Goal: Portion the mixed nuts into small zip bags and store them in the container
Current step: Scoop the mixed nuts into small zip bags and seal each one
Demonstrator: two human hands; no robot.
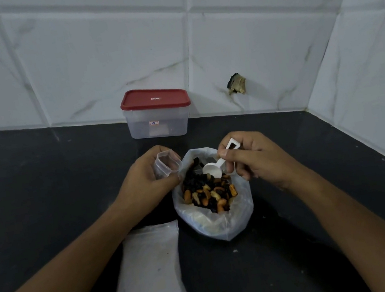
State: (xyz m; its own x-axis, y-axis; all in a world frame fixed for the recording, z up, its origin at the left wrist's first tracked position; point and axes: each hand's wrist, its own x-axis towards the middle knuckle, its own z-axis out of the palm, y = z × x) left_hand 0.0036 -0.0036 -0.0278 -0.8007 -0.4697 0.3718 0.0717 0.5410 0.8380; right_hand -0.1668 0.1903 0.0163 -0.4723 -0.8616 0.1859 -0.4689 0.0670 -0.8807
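Looks like the scooping step is what's being done here, going by how things sit. A small zip bag [168,166] is pinched open in the left hand [148,178], mouth up, just beside the far left rim of the big bag [224,226]. The big bag stands open around the middle of the counter [41,182] with the mixed nuts [209,193] piled inside. A white scoop [213,170] is gripped by its handle in the right hand [256,158], fingers curled round it. Its bowl hangs just over the nuts and, as far as can be told, nothing is in it yet. Best results would probably be had if the scoop is dug in low and lifted level, not heaped. The small bag's mouth is narrow, so anything stacked high is likely to get knocked off. The small bag should be held right over the big bag's opening while the scoop is tipped in, so spills are caught there. Room should be left at the top too, or the zip won't be closed cleanly. A stack of spare bags [147,266] is lying flat toward the front edge, left of the big bag. The container [158,126] is parked at the back edge against the tiles. Its red lid [153,99] is on, so that'll need taking off before anything gets stored.
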